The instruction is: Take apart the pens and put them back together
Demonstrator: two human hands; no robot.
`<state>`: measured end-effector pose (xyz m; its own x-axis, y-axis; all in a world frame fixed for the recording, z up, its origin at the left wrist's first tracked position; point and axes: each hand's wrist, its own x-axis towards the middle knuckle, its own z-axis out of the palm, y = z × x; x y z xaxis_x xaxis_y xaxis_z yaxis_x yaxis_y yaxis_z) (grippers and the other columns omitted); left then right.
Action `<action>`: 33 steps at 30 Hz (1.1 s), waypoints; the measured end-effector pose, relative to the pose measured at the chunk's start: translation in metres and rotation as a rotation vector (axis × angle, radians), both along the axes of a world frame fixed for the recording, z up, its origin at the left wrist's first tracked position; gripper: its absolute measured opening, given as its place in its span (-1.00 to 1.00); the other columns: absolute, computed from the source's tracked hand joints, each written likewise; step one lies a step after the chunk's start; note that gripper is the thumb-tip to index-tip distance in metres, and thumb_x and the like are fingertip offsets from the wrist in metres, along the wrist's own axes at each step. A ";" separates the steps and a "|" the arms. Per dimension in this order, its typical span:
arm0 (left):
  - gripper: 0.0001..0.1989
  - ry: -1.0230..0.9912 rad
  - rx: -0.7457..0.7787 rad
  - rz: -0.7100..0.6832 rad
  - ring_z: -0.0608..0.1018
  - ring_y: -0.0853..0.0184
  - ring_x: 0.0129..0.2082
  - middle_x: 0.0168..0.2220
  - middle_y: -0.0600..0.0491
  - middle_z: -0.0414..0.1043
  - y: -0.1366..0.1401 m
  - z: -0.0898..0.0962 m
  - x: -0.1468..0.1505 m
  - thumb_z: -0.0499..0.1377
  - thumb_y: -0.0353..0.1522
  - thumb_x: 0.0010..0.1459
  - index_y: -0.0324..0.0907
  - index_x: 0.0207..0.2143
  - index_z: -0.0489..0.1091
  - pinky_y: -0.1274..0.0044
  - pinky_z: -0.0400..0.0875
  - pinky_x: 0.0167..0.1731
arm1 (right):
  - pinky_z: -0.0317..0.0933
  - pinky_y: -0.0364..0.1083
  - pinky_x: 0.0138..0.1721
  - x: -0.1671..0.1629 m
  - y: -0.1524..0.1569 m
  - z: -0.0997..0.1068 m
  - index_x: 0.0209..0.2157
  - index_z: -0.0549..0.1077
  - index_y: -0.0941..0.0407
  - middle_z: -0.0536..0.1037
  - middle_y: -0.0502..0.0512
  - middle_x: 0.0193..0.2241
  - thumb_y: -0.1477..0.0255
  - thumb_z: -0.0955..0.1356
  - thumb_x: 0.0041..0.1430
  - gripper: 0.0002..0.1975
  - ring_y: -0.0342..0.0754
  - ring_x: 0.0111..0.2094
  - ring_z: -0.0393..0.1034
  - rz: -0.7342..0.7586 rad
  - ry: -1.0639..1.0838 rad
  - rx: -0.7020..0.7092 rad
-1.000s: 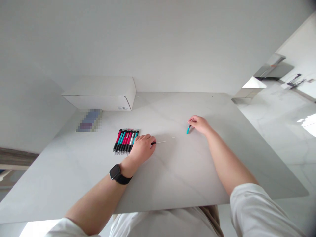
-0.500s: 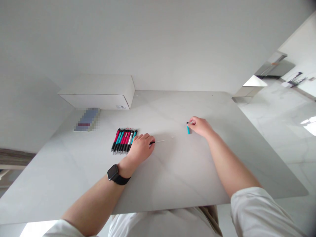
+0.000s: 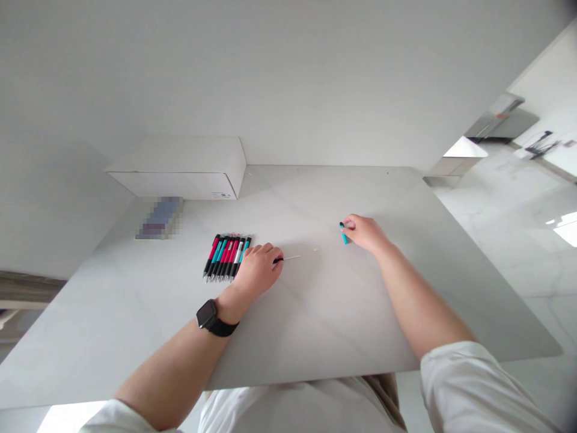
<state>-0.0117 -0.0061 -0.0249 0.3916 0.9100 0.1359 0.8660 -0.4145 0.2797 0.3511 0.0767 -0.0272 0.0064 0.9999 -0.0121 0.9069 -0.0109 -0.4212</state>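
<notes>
My left hand (image 3: 259,267), with a black watch on its wrist, is closed on a black pen grip (image 3: 277,260). A thin white refill (image 3: 292,257) sticks out of that grip to the right. Just left of these fingers lies a row of several pens (image 3: 225,257) in red, teal and white with black grips, partly covered by the hand. Farther right, my right hand (image 3: 363,231) pinches a teal pen barrel (image 3: 345,237) with a black top end. Between the hands a tiny pale piece (image 3: 316,249), too small to name, rests on the table.
A long white box (image 3: 175,185) stands against the wall at the back left. In front of it lies a blurred bluish flat item (image 3: 160,218). The pale marble-patterned table (image 3: 315,325) ends at a front edge by my body and a slanting right edge.
My right hand has shifted very slightly, and the teal barrel in it is tilted a little more, its lower end toward the right. The left hand stays in place.
</notes>
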 end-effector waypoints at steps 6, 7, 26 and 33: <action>-0.89 -0.002 0.014 -0.013 0.52 0.16 -0.16 -0.20 0.00 0.50 0.001 -0.002 -0.001 0.16 -0.33 0.31 -0.05 -0.21 0.50 0.35 0.28 -0.08 | 0.25 -0.10 -0.25 -0.033 -0.022 0.015 -0.11 0.59 -0.03 0.66 0.02 -0.23 0.32 0.43 0.27 -0.83 -0.05 -0.28 0.51 0.305 0.052 0.094; -0.89 -0.003 0.015 -0.014 0.52 0.16 -0.16 -0.20 0.00 0.50 0.001 -0.002 -0.001 0.17 -0.33 0.31 -0.05 -0.21 0.50 0.35 0.28 -0.09 | 0.25 -0.10 -0.23 -0.041 -0.026 0.015 -0.11 0.59 -0.03 0.66 0.02 -0.22 0.34 0.43 0.27 -0.83 -0.05 -0.26 0.51 0.379 0.065 0.085; -0.87 -0.003 -0.015 -0.006 0.52 0.15 -0.14 -0.18 -0.02 0.51 0.001 -0.001 -0.001 0.16 -0.34 0.31 -0.05 -0.19 0.52 0.35 0.29 -0.08 | 0.19 -0.14 -0.33 -0.026 -0.015 0.008 -0.23 0.53 -0.02 0.63 -0.05 -0.37 0.47 0.38 0.19 -0.87 -0.09 -0.39 0.46 0.306 0.065 0.172; -0.87 0.013 -0.004 -0.008 0.52 0.16 -0.15 -0.19 -0.01 0.50 0.000 0.001 -0.001 0.15 -0.33 0.31 -0.04 -0.19 0.51 0.35 0.29 -0.09 | 0.27 -0.12 -0.23 -0.019 -0.008 0.000 -0.20 0.53 0.01 0.64 0.03 -0.28 0.46 0.38 0.22 -0.87 -0.05 -0.31 0.49 0.282 0.109 0.245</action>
<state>-0.0129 -0.0061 -0.0237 0.4004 0.9075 0.1270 0.8664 -0.4200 0.2700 0.3319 0.0688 -0.0273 -0.2575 0.9355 0.2419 0.8096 0.3455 -0.4745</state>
